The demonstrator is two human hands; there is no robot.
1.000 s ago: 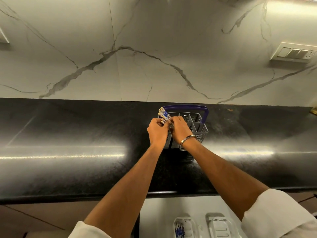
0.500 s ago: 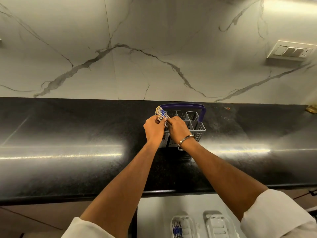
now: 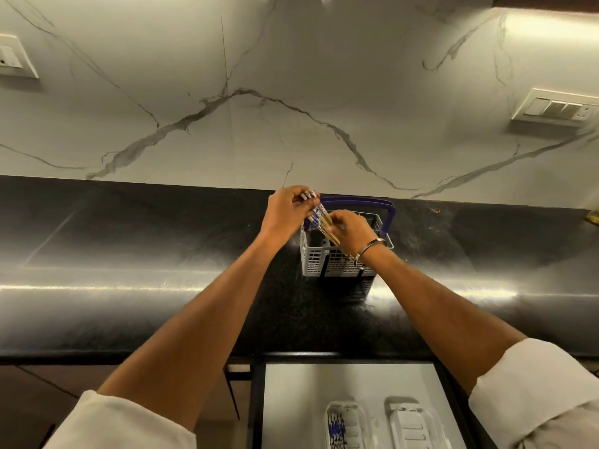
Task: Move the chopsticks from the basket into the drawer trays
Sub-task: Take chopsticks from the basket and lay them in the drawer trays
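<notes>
A grey cutlery basket point(image 3: 319, 259) with a purple handle stands on the black counter. A bundle of wooden chopsticks point(image 3: 321, 218) with blue and white tops is lifted out of it and tilted. My left hand point(image 3: 285, 210) grips the patterned top ends. My right hand point(image 3: 351, 231), with a metal bangle at the wrist, holds the lower wooden part over the basket. Below the counter, an open drawer point(image 3: 291, 403) holds two white trays: the left tray point(image 3: 345, 426) has several chopsticks in it, the right tray point(image 3: 411, 422) looks bare.
The black counter point(image 3: 129, 280) runs wide to both sides of the basket. A marble wall rises behind it, with a switch plate point(image 3: 556, 108) at the right and another point(image 3: 13, 58) at the left. A brass item point(image 3: 593, 217) sits at the far right edge.
The chopstick bundle has risen out of the basket and now tilts, with my left hand higher at the top ends. The view has tipped down, showing more of the drawer.
</notes>
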